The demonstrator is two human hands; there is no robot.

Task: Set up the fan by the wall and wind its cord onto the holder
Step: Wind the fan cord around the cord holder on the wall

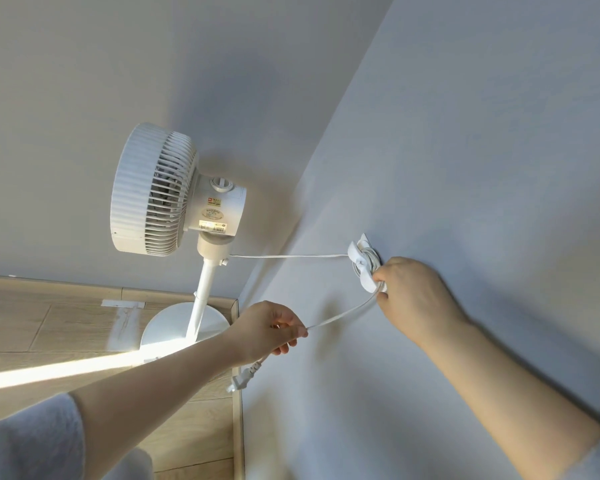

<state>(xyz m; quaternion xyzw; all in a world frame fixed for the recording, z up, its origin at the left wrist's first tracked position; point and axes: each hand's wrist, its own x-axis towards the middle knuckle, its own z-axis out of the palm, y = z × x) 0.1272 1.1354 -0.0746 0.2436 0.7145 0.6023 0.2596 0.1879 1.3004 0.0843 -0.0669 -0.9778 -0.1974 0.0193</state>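
Your fan stood left of the holder, several cord turns wound. Your right hand pinched cord at the holder; your left hand gripped the last tail below.

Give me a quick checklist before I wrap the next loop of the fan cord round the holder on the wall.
1. Fan standing on its own: ok.
2. Cord from fan to holder free of snags: ok.
3. Right hand gripping the cord at the holder: ok.
4. Left hand gripping the loose cord: ok.
5. Plug hanging free, not in a socket: ok.
6. Holder fixed firmly enough for more pull: cannot tell.
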